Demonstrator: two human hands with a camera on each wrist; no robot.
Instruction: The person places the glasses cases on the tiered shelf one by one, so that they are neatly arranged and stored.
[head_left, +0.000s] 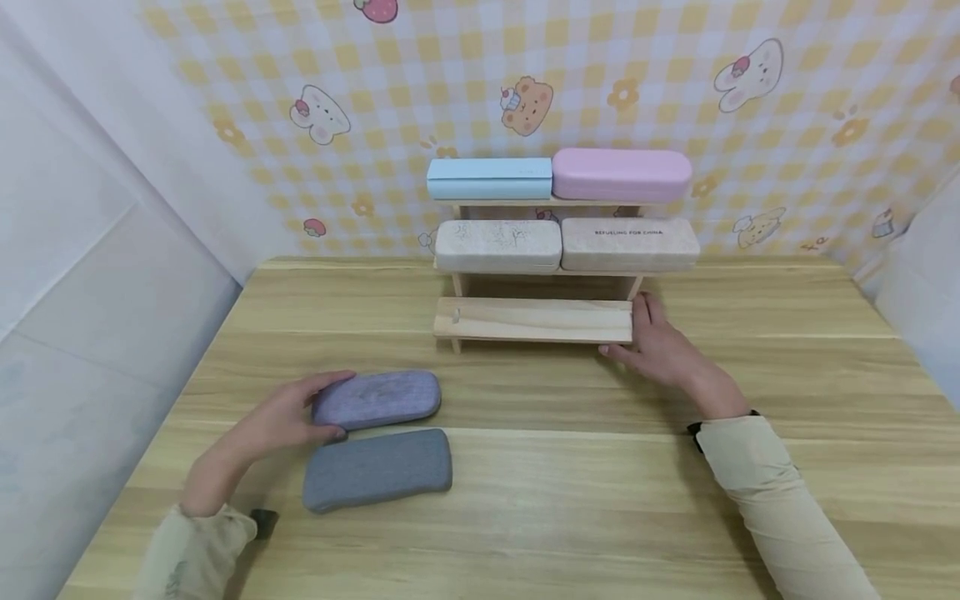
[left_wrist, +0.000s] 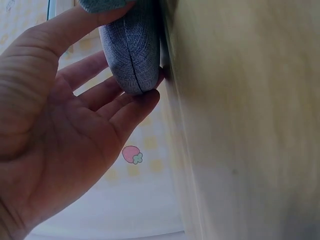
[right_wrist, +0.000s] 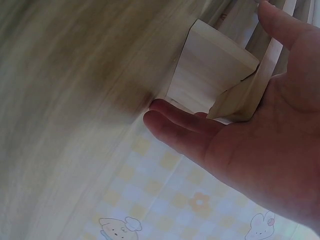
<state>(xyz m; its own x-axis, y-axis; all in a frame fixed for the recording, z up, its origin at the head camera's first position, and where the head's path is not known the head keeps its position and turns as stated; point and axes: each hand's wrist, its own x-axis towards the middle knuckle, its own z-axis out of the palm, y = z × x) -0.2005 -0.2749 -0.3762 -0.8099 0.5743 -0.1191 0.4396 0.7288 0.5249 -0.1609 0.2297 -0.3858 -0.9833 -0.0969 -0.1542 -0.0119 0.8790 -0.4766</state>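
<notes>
A purple fabric glasses case (head_left: 377, 400) lies on the wooden table at the left. My left hand (head_left: 281, 417) holds its left end between thumb and fingers; in the left wrist view the fingertips curl around the end of the case (left_wrist: 132, 55). Just nearer to me is a grey glasses case (head_left: 378, 471), parallel to the purple one. A three-tier wooden rack (head_left: 540, 321) stands towards the back. My right hand (head_left: 667, 346) grips the right end of its bare lowest tier, thumb in front and fingers behind. The right wrist view shows the rack's end (right_wrist: 215, 65) against that palm.
On the top tier sit a light blue case (head_left: 489, 179) and a pink case (head_left: 622, 175). The middle tier bears two pale cases, a patterned one (head_left: 498, 247) and a lettered one (head_left: 630, 246). Behind hangs a yellow checked cloth (head_left: 420, 92); a white wall (head_left: 90, 250) borders the left.
</notes>
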